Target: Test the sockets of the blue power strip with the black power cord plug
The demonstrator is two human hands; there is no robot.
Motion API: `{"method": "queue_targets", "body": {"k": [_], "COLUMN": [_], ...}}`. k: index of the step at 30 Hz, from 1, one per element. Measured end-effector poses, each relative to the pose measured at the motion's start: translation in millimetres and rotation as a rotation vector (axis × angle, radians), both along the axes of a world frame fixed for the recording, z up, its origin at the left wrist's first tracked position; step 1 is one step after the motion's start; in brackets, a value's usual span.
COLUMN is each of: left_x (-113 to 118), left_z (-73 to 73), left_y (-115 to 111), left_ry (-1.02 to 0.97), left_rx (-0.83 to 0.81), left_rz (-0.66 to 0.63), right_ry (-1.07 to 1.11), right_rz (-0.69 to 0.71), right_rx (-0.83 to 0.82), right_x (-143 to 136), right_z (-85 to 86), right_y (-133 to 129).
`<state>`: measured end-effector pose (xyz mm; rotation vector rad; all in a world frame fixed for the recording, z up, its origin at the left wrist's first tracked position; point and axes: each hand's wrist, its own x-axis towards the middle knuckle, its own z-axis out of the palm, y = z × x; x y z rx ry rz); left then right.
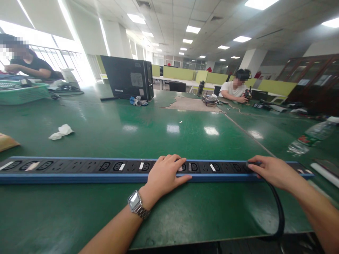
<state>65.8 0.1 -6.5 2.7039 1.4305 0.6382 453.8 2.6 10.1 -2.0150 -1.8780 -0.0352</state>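
Observation:
A long blue power strip (79,179) with a black face and several sockets lies across the green table. My left hand (165,174), a metal watch on its wrist, rests flat over the middle of the strip, thumb spread along the near edge. Toward the strip's right end, my right hand (272,171) has thumb and fingers pinched on the dark plug end of a black power cord (281,211). The plug is against the socket face; whether it is seated cannot be seen. From my hand the cord loops down toward the table's near edge. Pale labels mark some sockets.
A black computer case (128,77) and blue-grey gloves (138,101) stand beyond. A green basket (23,93) and crumpled tissue (62,131) are left, a plastic bottle (314,135) right. Two people (235,88) sit across the table.

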Motion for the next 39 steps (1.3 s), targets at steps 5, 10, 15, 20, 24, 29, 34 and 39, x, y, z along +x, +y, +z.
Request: {"method": "queue_targets", "body": {"k": [5, 10, 15, 20, 24, 29, 34, 39], "left_x": [0.3, 4.5, 15.0, -9.5, -68.8, -136.7, -153.4, -155.3], "left_z": [1.1, 1.6, -1.7, 6.8, 12.0, 3.8, 3.3, 11.3], "left_y": [-0.8, -1.0, -7.0, -9.1, -11.4, -20.9, -18.5, -12.3], "left_ry": [-0.013, -0.092, -0.294, -0.476, -0.493, -0.434, -0.304, -0.159], "left_rx": [0.02, 0.054, 0.231, 0.377, 0.328, 0.17, 0.052, -0.025], "left_rz": [0.001, -0.009, -0.173, -0.111, 0.259, 0.39, 0.21, 0.118], "right_ry": [-0.143, 0.064, 0.604, 0.83, 0.579, 0.201, 0.094, 0.071], "right_rz": [-0.196, -0.155, 0.514, 0.39, 0.135, 0.029, 0.028, 0.036], "right_rx": [-0.045, 0.07, -0.358, -0.082, 0.135, 0.284, 0.386, 0.404], "right_x": [-16.6, -80.4, -162.3, -162.0, -123.6, -88.1, -81.7, -82.8], "right_z": [22.2, 67.9, 80.9, 59.1, 18.5, -36.0, -58.7, -59.3], "right_y": [-10.7, -28.8, -46.3, -42.3, -22.8, -9.0, -5.6, -5.0]}}
